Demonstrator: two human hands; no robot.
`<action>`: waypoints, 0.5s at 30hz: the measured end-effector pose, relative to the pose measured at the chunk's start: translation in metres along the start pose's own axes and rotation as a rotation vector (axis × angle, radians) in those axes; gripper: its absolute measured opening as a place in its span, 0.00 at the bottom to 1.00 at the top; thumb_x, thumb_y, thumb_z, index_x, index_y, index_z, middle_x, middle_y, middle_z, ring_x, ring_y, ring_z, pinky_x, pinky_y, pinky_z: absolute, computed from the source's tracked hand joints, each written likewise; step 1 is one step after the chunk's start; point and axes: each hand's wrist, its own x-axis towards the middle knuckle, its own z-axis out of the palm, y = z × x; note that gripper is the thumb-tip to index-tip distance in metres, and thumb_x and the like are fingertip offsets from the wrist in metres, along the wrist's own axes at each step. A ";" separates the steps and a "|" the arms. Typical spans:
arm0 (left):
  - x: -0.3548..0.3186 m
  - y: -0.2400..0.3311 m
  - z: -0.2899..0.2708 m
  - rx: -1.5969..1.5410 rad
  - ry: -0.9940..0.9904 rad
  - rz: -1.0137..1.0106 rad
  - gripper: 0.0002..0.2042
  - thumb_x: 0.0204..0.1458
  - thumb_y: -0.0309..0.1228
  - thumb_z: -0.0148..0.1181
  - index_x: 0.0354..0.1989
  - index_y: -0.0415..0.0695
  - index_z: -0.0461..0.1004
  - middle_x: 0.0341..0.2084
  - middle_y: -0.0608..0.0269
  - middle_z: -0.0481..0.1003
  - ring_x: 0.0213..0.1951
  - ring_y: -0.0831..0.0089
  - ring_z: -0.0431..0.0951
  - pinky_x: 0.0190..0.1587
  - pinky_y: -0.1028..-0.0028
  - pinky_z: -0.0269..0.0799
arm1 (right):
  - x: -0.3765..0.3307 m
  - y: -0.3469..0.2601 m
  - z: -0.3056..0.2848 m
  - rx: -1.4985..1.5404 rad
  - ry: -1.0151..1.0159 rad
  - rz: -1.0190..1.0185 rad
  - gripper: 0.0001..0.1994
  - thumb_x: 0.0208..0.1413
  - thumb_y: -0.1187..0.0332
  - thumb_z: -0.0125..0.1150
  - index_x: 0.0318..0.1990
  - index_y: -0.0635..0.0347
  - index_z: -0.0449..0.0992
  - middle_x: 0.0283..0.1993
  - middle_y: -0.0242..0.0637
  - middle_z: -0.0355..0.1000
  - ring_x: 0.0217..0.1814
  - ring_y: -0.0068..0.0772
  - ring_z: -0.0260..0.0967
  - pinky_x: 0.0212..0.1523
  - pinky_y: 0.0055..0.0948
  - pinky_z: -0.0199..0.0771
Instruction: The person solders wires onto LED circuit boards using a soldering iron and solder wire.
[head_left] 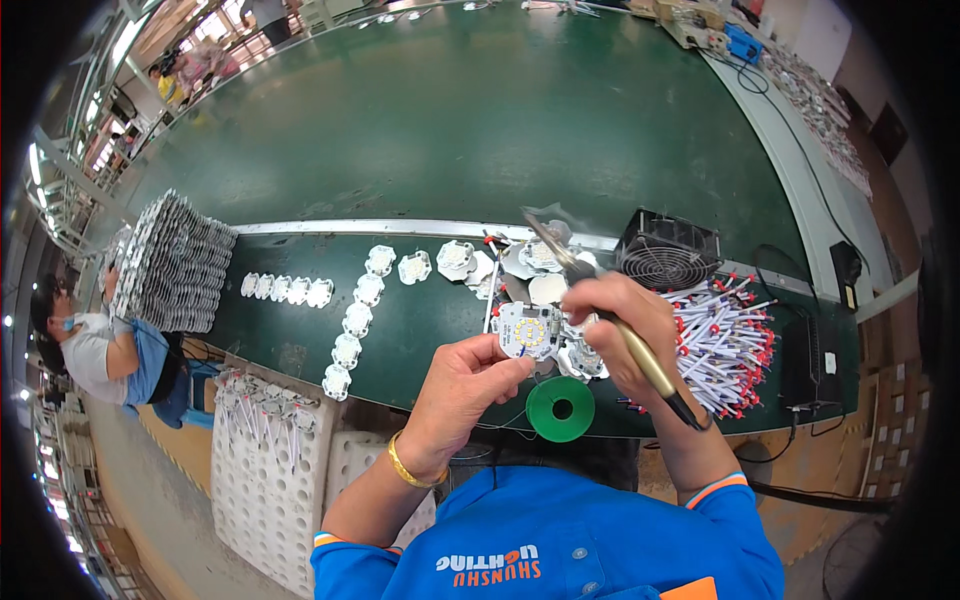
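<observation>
My left hand [452, 388] pinches the near edge of a white LED circuit board [527, 333], with yellow LEDs facing up. A short dark blue wire end shows by the thumb. In my right hand [632, 325] is a soldering iron [648, 362] with a gold and black handle. Its blurred metal end points up and away from the held board, over a loose heap of similar boards [457, 258]. Just below the held board lies a green solder spool [560, 408], with thin wire trailing left.
White wire leads [722, 345] with red ends are heaped at right, before a black fan [668, 252]. Boards stand in rows [357, 320] on the green bench [450, 130]. A tall board stack [175, 262] is at left, near a seated person [105, 345]. A white holed tray [268, 480] sits below.
</observation>
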 end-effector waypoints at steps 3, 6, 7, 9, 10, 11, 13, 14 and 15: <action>0.001 0.006 -0.001 0.013 -0.044 -0.043 0.08 0.49 0.25 0.58 0.36 0.35 0.75 0.25 0.70 0.72 0.24 0.87 0.64 0.27 0.84 0.59 | 0.018 -0.007 0.012 0.007 -0.061 0.132 0.12 0.43 0.75 0.64 0.37 0.63 0.73 0.31 0.40 0.72 0.30 0.34 0.72 0.31 0.28 0.71; 0.004 0.011 -0.005 0.155 -0.062 0.028 0.09 0.49 0.25 0.59 0.38 0.35 0.74 0.26 0.69 0.73 0.27 0.87 0.67 0.29 0.85 0.62 | 0.023 -0.006 0.017 0.072 -0.176 0.161 0.13 0.42 0.77 0.64 0.37 0.62 0.73 0.32 0.40 0.73 0.31 0.34 0.73 0.32 0.27 0.72; 0.006 0.010 -0.005 0.141 -0.015 0.111 0.08 0.49 0.25 0.61 0.37 0.35 0.74 0.26 0.67 0.74 0.28 0.86 0.70 0.30 0.84 0.66 | 0.022 -0.007 0.016 0.066 -0.175 0.146 0.13 0.40 0.78 0.63 0.37 0.61 0.73 0.32 0.40 0.73 0.32 0.34 0.73 0.33 0.27 0.72; 0.007 0.005 -0.010 0.124 0.049 0.203 0.08 0.48 0.26 0.63 0.35 0.35 0.74 0.27 0.66 0.75 0.29 0.84 0.73 0.31 0.84 0.69 | 0.018 -0.008 0.018 0.053 -0.175 0.144 0.13 0.40 0.79 0.63 0.36 0.61 0.73 0.31 0.39 0.72 0.31 0.34 0.72 0.32 0.27 0.72; 0.007 0.002 -0.013 0.149 0.060 0.229 0.09 0.49 0.25 0.63 0.36 0.34 0.73 0.27 0.65 0.75 0.30 0.84 0.74 0.33 0.83 0.71 | 0.017 -0.007 0.019 0.038 -0.169 0.150 0.13 0.40 0.79 0.63 0.36 0.61 0.72 0.31 0.39 0.72 0.31 0.35 0.72 0.32 0.28 0.72; 0.006 -0.001 -0.014 0.172 0.066 0.248 0.09 0.49 0.25 0.63 0.36 0.34 0.73 0.28 0.65 0.76 0.31 0.83 0.74 0.34 0.83 0.72 | 0.014 -0.005 0.020 0.027 -0.164 0.162 0.11 0.40 0.80 0.63 0.35 0.61 0.72 0.30 0.39 0.71 0.30 0.35 0.71 0.30 0.28 0.70; 0.004 -0.009 -0.014 0.181 0.089 0.265 0.09 0.49 0.25 0.62 0.36 0.35 0.73 0.28 0.65 0.75 0.30 0.83 0.74 0.33 0.83 0.71 | 0.010 -0.007 0.023 -0.001 -0.116 0.146 0.11 0.41 0.80 0.62 0.34 0.62 0.71 0.29 0.38 0.71 0.29 0.35 0.70 0.29 0.28 0.69; 0.004 -0.010 -0.014 0.196 0.108 0.286 0.08 0.50 0.25 0.61 0.36 0.35 0.73 0.28 0.65 0.75 0.29 0.84 0.74 0.33 0.83 0.71 | 0.010 -0.008 0.025 -0.029 -0.061 0.126 0.10 0.41 0.81 0.62 0.34 0.62 0.71 0.28 0.38 0.70 0.28 0.34 0.69 0.28 0.28 0.68; 0.003 -0.011 -0.013 0.193 0.112 0.289 0.08 0.50 0.25 0.61 0.36 0.35 0.73 0.28 0.65 0.75 0.29 0.84 0.74 0.33 0.83 0.71 | 0.006 -0.006 0.031 -0.011 0.017 0.108 0.10 0.41 0.81 0.61 0.33 0.60 0.70 0.26 0.36 0.69 0.26 0.32 0.66 0.25 0.27 0.64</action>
